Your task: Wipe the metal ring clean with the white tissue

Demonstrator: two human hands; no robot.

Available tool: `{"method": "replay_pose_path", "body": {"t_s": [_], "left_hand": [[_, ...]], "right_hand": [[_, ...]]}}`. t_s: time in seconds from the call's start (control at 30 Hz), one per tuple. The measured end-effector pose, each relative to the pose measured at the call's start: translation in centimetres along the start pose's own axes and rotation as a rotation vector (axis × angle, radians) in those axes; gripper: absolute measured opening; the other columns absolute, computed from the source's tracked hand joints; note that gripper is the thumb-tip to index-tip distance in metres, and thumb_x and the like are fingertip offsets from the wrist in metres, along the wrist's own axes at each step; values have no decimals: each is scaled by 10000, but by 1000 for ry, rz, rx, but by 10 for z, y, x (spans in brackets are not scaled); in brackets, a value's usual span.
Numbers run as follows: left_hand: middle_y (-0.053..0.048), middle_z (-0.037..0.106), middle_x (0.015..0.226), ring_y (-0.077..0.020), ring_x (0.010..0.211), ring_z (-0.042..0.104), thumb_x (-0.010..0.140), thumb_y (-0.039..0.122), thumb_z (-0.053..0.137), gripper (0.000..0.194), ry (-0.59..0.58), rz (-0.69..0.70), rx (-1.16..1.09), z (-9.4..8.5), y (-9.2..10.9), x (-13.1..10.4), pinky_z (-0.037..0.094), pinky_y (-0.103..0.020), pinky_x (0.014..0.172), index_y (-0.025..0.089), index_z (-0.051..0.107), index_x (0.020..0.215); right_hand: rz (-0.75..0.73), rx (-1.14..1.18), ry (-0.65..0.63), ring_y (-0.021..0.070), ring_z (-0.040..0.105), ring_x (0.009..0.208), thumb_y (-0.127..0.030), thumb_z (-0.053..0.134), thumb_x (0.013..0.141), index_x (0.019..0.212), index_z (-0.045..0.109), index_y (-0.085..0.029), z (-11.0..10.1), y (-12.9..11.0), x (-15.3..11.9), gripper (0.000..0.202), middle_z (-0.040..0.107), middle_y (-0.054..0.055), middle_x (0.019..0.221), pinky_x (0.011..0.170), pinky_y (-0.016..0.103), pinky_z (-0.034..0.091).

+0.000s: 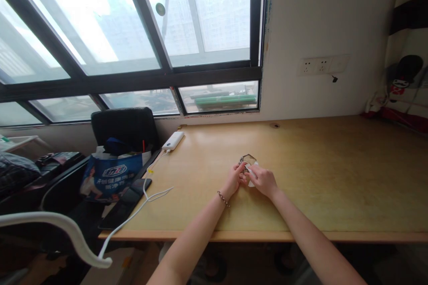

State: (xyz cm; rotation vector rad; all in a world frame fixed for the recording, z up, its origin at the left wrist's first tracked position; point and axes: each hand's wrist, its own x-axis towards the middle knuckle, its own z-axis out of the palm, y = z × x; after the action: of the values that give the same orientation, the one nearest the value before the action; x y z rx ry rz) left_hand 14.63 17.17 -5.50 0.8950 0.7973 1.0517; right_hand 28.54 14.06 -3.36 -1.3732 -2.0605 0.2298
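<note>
Both of my hands meet above the middle of the wooden desk. With fingers curled, my left hand (236, 177) grips what looks like a pair of glasses (248, 158), with a thin dark rim and a patterned dark part showing. My right hand (265, 181) pinches a white tissue (251, 182) and presses it against the glasses. Some of the tissue hangs below the right fingers. Much of the glasses is hidden behind my fingers. A beaded bracelet (223, 199) circles my left wrist.
The wooden desk (334, 178) runs to the wall. On its left side lie a white power bank (173, 141), a white cable (147, 193) and a dark phone-like slab (125, 207). A blue bag (112, 178) rests on a black chair (125, 124) beside the desk.
</note>
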Motion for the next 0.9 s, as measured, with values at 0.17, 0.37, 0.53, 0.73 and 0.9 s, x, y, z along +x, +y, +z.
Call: {"method": "replay_pose_path", "body": {"t_s": [0.17, 0.37, 0.53, 0.73, 0.9], "left_hand": [[-45, 602, 689, -103, 466, 547, 706, 517, 519, 510, -131, 56, 7, 2, -3, -2, 450, -228, 482, 126, 497, 1033], [-20, 610, 731, -81, 438, 510, 702, 415, 578, 553, -165, 133, 149, 5, -3, -3, 440, -224, 478, 180, 419, 1176], [-40, 609, 783, -89, 450, 525, 719, 429, 553, 469, -170, 132, 86, 7, 4, -6, 444, -229, 466, 168, 466, 1099], [-48, 602, 775, -60, 417, 498, 720, 441, 549, 443, -71, 120, -40, 4, 8, -6, 407, -191, 417, 123, 518, 1027], [-36, 606, 762, -41, 393, 465, 709, 425, 565, 395, -24, 152, 33, 5, 10, -6, 383, -171, 406, 125, 559, 967]], "right_hand": [[52, 115, 34, 169, 574, 724, -345, 493, 767, 938, 595, -203, 9, 7, 3, 245, 635, 49, 834, 622, 238, 391], [213, 369, 31, 168, 569, 603, -352, 523, 722, 965, 609, -180, 16, 13, 5, 311, 643, 37, 722, 558, 254, 423], [183, 676, -77, 138, 545, 493, -351, 474, 749, 1179, 487, -198, 12, 10, 5, 457, 650, 22, 747, 482, 264, 450], [70, 326, 34, 206, 587, 864, -350, 463, 785, 985, 620, -272, 2, 2, 3, 266, 621, 27, 1022, 725, 329, 465], [115, 330, 73, 222, 555, 942, -377, 511, 753, 1128, 528, -283, 6, 1, 4, 387, 512, 36, 1195, 729, 334, 468]]}}
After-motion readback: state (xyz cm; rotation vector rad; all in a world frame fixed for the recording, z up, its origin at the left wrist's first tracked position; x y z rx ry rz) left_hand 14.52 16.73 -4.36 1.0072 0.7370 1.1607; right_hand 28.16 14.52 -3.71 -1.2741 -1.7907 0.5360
